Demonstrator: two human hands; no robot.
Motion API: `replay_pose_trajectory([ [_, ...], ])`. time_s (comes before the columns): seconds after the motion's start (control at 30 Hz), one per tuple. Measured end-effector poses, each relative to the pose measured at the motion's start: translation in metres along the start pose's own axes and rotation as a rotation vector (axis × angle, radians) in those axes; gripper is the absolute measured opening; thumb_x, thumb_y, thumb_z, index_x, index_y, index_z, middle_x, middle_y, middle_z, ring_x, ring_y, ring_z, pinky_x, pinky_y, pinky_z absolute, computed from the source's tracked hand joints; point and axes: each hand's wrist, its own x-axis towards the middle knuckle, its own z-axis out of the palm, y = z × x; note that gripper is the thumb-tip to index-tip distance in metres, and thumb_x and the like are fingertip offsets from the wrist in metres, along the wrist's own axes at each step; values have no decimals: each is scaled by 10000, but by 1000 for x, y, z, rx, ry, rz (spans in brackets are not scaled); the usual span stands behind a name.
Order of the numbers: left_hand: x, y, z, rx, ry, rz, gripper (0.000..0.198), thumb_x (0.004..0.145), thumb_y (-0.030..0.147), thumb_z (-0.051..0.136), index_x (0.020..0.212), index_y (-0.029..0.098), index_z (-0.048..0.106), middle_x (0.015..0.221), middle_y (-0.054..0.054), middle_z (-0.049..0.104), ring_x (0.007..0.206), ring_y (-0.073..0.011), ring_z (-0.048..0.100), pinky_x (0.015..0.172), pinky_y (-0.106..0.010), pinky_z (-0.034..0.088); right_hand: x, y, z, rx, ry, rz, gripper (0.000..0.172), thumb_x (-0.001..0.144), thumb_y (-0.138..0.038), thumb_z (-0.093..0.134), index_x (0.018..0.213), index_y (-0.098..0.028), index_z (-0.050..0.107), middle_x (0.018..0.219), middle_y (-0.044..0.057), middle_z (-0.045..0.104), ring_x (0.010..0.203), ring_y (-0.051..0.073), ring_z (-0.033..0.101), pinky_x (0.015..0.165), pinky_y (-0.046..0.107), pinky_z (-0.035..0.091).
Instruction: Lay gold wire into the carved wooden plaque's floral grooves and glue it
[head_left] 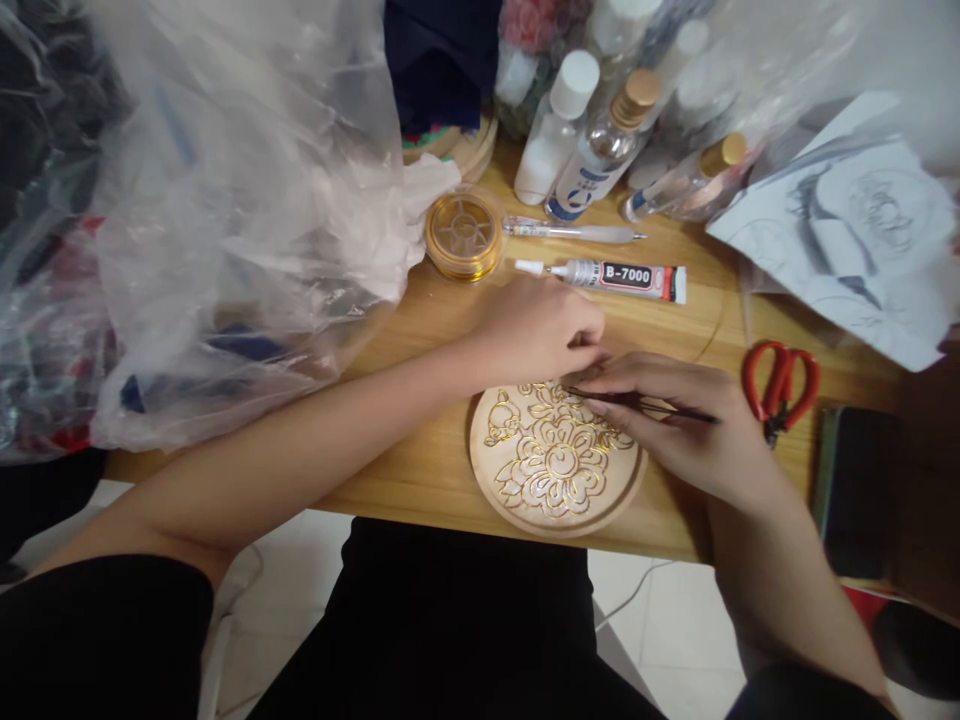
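Note:
A round wooden plate (491, 490) lies near the table's front edge, its face carrying a flower pattern outlined in gold wire. My left hand (544, 325) is curled over the plate's far edge, fingers closed and pressed together; what they hold, if anything, is hidden. From the right, my right hand (675, 415) grips dark tweezers (652, 405), whose tip points at the upper part of the pattern close to my left fingers. Just beyond my left hand lie a B-7000 glue tube (626, 278) with its nozzle to the left and a spool of gold wire (463, 235).
A pen (574, 231) lies behind the glue. Several bottles (600, 150) stand at the back. Red-handled pliers (780, 385), a dark phone-like slab (855, 490) and sketched paper sheets (847, 225) are on the right. Crumpled plastic bags (255, 200) fill the left.

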Motion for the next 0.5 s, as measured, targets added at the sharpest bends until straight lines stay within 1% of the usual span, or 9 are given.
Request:
replay_pose_trajectory([
  [0.1, 0, 0, 0, -4, -1, -3, 168, 759, 265, 655, 613, 182, 664, 599, 12, 619, 587, -111, 536, 557, -277, 286, 0, 0, 0, -5, 4, -5, 147, 803, -142, 688, 944, -176, 709, 938, 63, 733, 908, 152, 689, 809, 240, 545],
  [0.27, 1, 0, -1, 13, -18, -10, 161, 758, 267, 666, 622, 180, 668, 613, 9, 629, 593, -112, 536, 565, -274, 294, 2, 0, 0, -22, 14, -12, 124, 807, -163, 685, 928, -165, 712, 913, 72, 736, 870, 157, 696, 745, 234, 551],
  [0.5, 0, 0, -1, 16, -21, -6, 162, 760, 266, 659, 624, 178, 662, 612, 5, 632, 580, -103, 530, 566, -272, 297, 2, -1, -1, -1, 19, 9, 118, 808, -189, 687, 923, -188, 715, 899, 57, 731, 825, 160, 693, 695, 254, 552],
])
